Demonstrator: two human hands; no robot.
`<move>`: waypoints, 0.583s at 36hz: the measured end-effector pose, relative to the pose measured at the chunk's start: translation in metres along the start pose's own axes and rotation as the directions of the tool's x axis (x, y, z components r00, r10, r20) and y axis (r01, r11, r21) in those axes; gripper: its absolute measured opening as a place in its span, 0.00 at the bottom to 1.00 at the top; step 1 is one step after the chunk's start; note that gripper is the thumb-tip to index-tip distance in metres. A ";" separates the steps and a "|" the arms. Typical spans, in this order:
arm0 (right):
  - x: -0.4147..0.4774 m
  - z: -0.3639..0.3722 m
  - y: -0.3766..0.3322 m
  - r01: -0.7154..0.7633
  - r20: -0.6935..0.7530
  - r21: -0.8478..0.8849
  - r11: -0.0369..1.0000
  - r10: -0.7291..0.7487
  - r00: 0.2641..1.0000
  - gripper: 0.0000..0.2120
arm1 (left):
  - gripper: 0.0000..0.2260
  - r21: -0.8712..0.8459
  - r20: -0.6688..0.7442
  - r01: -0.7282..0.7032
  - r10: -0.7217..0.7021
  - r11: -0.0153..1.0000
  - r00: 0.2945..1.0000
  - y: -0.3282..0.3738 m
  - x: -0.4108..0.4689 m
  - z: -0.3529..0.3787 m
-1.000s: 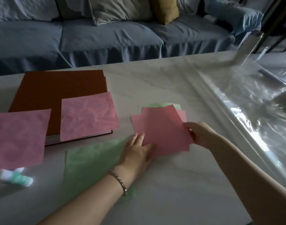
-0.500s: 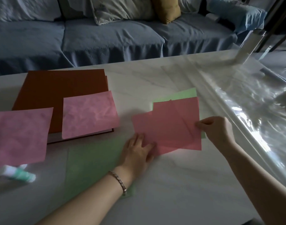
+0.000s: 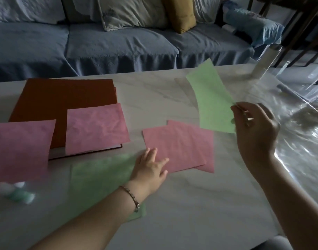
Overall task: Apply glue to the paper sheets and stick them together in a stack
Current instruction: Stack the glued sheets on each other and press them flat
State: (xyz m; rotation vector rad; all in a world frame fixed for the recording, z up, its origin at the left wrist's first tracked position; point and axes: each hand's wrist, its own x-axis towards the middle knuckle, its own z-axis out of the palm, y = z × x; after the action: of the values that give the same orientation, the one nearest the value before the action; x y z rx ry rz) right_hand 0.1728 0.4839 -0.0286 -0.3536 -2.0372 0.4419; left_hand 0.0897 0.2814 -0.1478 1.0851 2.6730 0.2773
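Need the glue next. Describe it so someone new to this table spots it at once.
Start at the red-brown book on the left of the table. Come toward the camera past the leftmost pink sheet overlapping its near left corner; the glue stick lies just beyond that sheet's near edge. Though blurred, it is the only small white-and-green tube among flat sheets.

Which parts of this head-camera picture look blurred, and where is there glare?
Head view: the glue stick at lower left is smeared by blur; the right hand, pinching the lifted green sheet, is softly blurred; glare streaks the clear plastic film at right; the scene is dim overall.
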 end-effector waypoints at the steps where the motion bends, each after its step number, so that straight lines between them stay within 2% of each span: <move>1: 0.001 0.002 -0.008 0.030 -0.001 0.027 0.999 -0.030 1.000 0.09 | 0.21 -0.026 0.020 0.013 -0.013 1.000 1.000 -0.001 0.000 -0.002; 3: 0.001 0.007 -0.026 0.009 0.021 0.135 0.991 -0.012 1.000 0.09 | 0.22 -0.145 -0.011 -0.024 0.023 0.989 1.000 -0.004 -0.003 -0.006; 4: 0.001 0.011 -0.035 -0.059 0.051 0.206 0.977 0.050 0.997 0.08 | 0.22 -0.268 -0.070 -0.034 0.015 0.963 0.997 -0.005 -0.006 -0.011; 5: -0.001 0.015 -0.044 -0.145 0.088 0.268 0.952 0.126 0.988 0.07 | 0.22 -0.424 -0.131 -0.012 -0.048 0.905 0.990 -0.007 -0.007 -0.013; 6: -0.004 0.020 -0.051 -0.219 0.124 0.308 0.926 0.189 0.974 0.04 | 0.21 -0.593 -0.183 0.026 -0.167 0.805 0.969 -0.009 -0.011 -0.019; 7: -0.007 0.024 -0.057 -0.278 0.160 0.339 0.899 0.236 0.959 0.02 | 0.22 -0.757 -0.167 0.084 -0.317 0.648 0.934 -0.013 -0.014 -0.026; 8: -0.011 0.028 -0.062 -0.325 0.191 0.368 0.871 0.271 0.943 0.03 | 0.24 -0.889 -0.092 0.124 -0.436 0.441 0.895 -0.016 -0.017 -0.035; 9: -0.017 0.032 -0.066 -0.371 0.226 0.397 0.840 0.302 0.926 0.06 | 0.27 -0.969 0.006 0.128 -0.501 0.210 0.865 -0.021 -0.022 -0.043; 11: -0.030 0.039 -0.073 -0.460 0.304 0.424 0.780 0.355 0.884 0.09 | 0.28 -0.977 0.169 0.074 -0.512 -0.200 0.842 -0.034 -0.034 -0.058; 12: -0.037 0.042 -0.076 -0.497 0.341 0.420 0.759 0.375 0.862 0.10 | 0.27 -0.948 0.207 0.051 -0.484 -0.315 0.850 -0.040 -0.042 -0.066; 13: -0.043 0.044 -0.078 -0.535 0.375 0.413 0.737 0.398 0.837 0.10 | 0.27 -0.925 0.225 0.043 -0.455 -0.377 0.861 -0.051 -0.050 -0.070; 14: -0.050 0.046 -0.080 -0.570 0.409 0.409 0.712 0.416 0.813 0.10 | 0.27 -0.916 0.231 0.047 -0.428 -0.398 0.874 -0.061 -0.059 -0.074; 16: -0.062 0.047 -0.085 -0.629 0.477 0.405 0.664 0.433 0.765 0.09 | 0.23 -0.934 0.217 0.072 -0.396 -0.350 0.892 -0.078 -0.073 -0.077; 19: -0.078 0.048 -0.095 -0.719 0.597 0.402 0.567 0.433 0.675 0.08 | 0.14 -0.987 0.161 0.132 -0.432 -0.096 0.888 -0.094 -0.094 -0.077; 21: -0.084 0.046 -0.100 -0.782 0.705 0.361 0.508 0.401 0.586 0.06 | 0.09 -0.995 0.093 0.099 -0.477 -0.015 0.874 -0.099 -0.108 -0.074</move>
State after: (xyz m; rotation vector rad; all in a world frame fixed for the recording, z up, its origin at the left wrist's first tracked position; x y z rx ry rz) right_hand 0.1657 0.3512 -0.0695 -0.5815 -2.0424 1.8740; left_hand 0.0777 0.1290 -0.0873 -0.0869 1.8161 1.9676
